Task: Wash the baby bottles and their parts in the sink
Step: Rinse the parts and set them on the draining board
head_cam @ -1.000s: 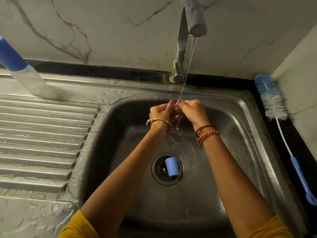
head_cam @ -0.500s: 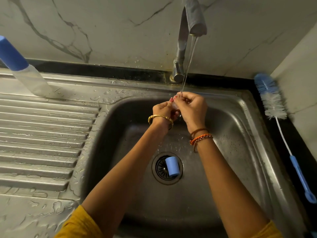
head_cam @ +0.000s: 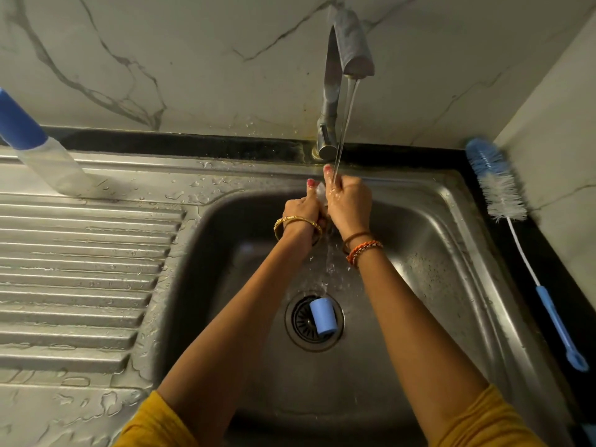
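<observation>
Under the running tap [head_cam: 350, 43], my left hand [head_cam: 301, 209] and my right hand [head_cam: 348, 201] are pressed together over the steel sink [head_cam: 429, 240]. Between them they pinch a small clear bottle part [head_cam: 320, 192], mostly hidden by the fingers. The thin stream of water lands on my right hand and runs down past both wrists. A light blue bottle cap [head_cam: 322, 316] lies on its side on the drain strainer [head_cam: 300, 321]. At the far left a clear baby bottle with a blue top [head_cam: 42, 156] stands on the drainboard.
A blue-and-white bottle brush [head_cam: 498, 191] with a long blue handle lies on the black counter strip right of the sink. The ribbed, wet drainboard [head_cam: 80, 269] fills the left side. Marble wall rises behind the tap and on the right.
Both hands have lifted slightly toward the tap and turned around the clear part, the right hand now higher and in the stream. The blue cap stays on the drain.
</observation>
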The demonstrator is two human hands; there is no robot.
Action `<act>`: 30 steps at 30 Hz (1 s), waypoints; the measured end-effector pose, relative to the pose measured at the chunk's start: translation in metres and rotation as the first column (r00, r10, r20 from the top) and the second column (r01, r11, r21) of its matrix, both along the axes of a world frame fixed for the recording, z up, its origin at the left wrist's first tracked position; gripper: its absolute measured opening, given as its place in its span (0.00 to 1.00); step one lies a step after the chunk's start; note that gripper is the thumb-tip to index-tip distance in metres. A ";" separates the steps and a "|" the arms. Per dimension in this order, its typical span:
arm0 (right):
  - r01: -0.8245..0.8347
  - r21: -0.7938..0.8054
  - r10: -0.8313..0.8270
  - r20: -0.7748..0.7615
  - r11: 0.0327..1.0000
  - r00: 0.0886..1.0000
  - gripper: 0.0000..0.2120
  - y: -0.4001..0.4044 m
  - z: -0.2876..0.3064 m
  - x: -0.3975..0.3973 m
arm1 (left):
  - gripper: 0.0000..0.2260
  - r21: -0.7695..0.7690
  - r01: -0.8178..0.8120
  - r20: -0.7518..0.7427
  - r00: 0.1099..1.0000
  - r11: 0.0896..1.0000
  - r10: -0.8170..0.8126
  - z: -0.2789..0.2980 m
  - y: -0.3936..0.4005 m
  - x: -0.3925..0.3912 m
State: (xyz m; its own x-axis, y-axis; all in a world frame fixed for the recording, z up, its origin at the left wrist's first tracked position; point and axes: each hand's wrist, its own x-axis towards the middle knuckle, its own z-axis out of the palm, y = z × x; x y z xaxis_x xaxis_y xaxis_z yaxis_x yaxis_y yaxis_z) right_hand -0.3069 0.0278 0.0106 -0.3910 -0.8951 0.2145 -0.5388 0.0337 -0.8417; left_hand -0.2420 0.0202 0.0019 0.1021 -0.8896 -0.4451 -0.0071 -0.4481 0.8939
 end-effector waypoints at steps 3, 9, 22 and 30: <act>-0.062 0.119 0.026 0.284 0.991 0.958 0.15 0.000 0.005 -0.003 | 0.20 -0.024 -0.038 -0.007 0.999 0.999 0.038 -0.002 0.001 0.003; -0.083 0.165 -0.078 0.779 0.983 0.622 0.11 0.013 0.002 -0.018 | 0.07 -0.085 -0.076 -0.250 0.967 0.993 0.053 0.005 0.004 0.007; -0.196 0.216 -0.168 0.958 0.957 0.232 0.12 0.021 -0.005 -0.027 | 0.11 -0.445 0.221 0.369 0.928 0.868 -0.048 0.012 0.015 0.012; -0.221 0.191 -0.078 0.896 0.957 0.437 0.07 0.025 0.020 -0.018 | 0.12 -0.540 0.381 0.477 0.873 0.750 -0.100 0.033 0.018 0.026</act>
